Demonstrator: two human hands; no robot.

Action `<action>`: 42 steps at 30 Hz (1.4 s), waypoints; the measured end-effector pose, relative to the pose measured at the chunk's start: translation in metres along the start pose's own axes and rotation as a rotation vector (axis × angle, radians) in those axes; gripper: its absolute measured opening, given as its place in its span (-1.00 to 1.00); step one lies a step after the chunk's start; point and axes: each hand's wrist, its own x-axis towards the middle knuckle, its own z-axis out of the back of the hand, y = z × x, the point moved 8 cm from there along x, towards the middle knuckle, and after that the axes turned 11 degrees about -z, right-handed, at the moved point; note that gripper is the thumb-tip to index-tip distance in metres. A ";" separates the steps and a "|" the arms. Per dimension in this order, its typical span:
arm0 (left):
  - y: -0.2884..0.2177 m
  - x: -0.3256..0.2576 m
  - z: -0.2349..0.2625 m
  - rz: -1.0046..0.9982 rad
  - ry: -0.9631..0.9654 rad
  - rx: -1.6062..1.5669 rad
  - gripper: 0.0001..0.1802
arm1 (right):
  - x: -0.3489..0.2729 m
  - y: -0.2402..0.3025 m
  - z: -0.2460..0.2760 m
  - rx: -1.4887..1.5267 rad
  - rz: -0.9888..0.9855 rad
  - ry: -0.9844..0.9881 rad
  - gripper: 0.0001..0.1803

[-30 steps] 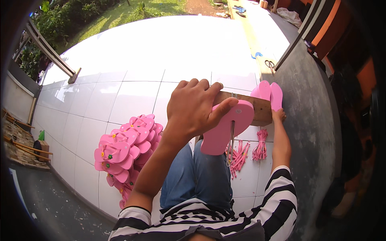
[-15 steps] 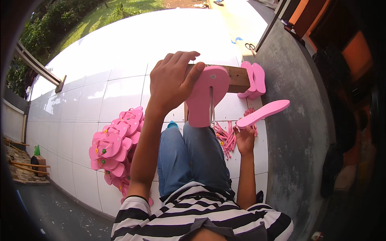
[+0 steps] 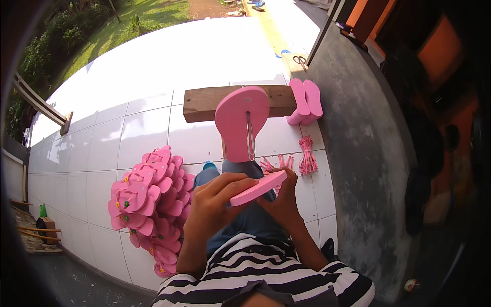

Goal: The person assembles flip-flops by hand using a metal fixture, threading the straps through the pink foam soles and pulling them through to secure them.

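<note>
In front of my body, above my lap, I hold a pink sandal sole (image 3: 259, 188) tilted nearly edge-on. My left hand (image 3: 214, 202) grips its left end, thumb along the top. My right hand (image 3: 284, 197) closes round its right end; some of those fingers are hidden. Just beyond, a second pink sole (image 3: 234, 120) stands against a wooden beam (image 3: 198, 105). A thin metal loop (image 3: 249, 135) sticks out of this sole and hangs down its face. Neither hand touches it.
Left of my legs lies a tall heap of finished pink flip-flops (image 3: 143, 189), some with flowers. At right are a tied bundle of pink straps (image 3: 308, 156), loose straps (image 3: 286, 161) and stacked pink soles (image 3: 312, 100). Scissors (image 3: 300, 61) lie farther off; a blue item (image 3: 209, 165) sits by my knee.
My left hand has left the sole at the beam and come down onto the other sole. My right hand has brought that sole leftward over my lap. The view has shifted slightly.
</note>
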 end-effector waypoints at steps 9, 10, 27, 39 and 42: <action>0.013 0.007 0.011 -0.072 -0.110 0.100 -0.63 | 0.039 0.104 0.034 0.218 0.481 -0.040 -0.58; 0.015 0.007 0.015 -0.068 -0.157 0.070 -0.64 | 0.041 0.107 0.036 0.210 0.499 -0.049 -0.58; 0.041 0.033 0.015 0.371 -0.333 -0.324 -0.72 | 0.063 0.130 0.050 0.042 0.221 -0.129 -0.50; 0.079 0.058 0.020 0.291 -0.493 0.015 -0.57 | 0.112 0.108 0.032 0.094 0.241 -0.553 -0.45; 0.070 0.060 0.025 0.272 -0.418 0.225 -0.50 | 0.099 0.111 0.031 -0.096 0.423 -0.585 -0.49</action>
